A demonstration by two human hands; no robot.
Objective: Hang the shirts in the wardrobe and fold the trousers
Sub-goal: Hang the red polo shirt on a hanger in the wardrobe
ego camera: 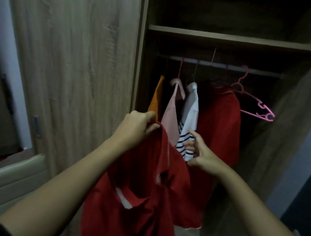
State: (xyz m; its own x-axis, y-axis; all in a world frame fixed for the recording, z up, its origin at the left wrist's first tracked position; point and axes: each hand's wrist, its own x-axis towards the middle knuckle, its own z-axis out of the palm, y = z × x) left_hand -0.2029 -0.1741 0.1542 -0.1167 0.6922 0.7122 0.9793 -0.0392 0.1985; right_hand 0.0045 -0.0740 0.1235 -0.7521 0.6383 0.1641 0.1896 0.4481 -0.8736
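red shirt hangs in front of the open wardrobe, pinched at its top by the left hand. right hand, fingers spread apart, empty, beside the hanging striped shirt. empty pink hanger on the rail.

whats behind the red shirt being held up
Behind the held red shirt hang a pink shirt, a white and striped shirt and another red garment on the rail. Their lower parts and the wardrobe floor are covered.
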